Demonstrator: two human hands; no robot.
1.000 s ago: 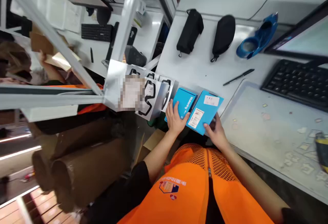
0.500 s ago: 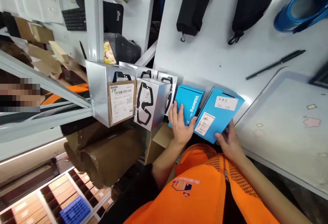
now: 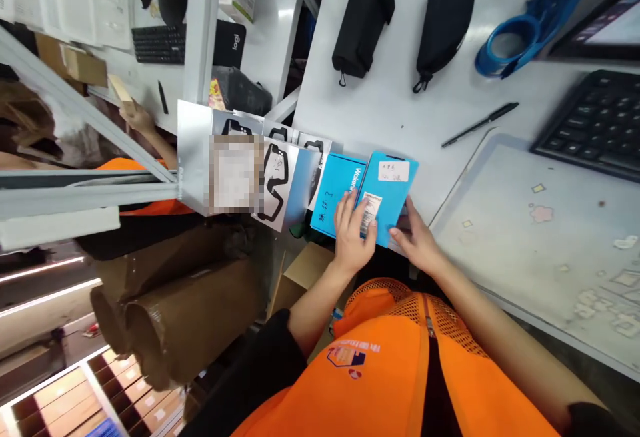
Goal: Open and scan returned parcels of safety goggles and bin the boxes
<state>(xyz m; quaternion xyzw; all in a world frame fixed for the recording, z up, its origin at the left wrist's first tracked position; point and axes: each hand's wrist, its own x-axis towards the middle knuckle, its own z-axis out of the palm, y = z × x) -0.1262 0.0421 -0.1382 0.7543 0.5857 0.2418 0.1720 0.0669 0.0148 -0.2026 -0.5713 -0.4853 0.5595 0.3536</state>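
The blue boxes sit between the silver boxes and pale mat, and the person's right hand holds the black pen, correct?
No: the head view shows the black pen on the table; the right hand is at the edge of the labelled blue box. The blue boxes do sit between silver boxes and pale mat.

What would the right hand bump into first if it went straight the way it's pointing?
Probably the blue box with two white labels. The right hand points up-left at its side, and the thumb seems to touch it, though depth is hard to judge.
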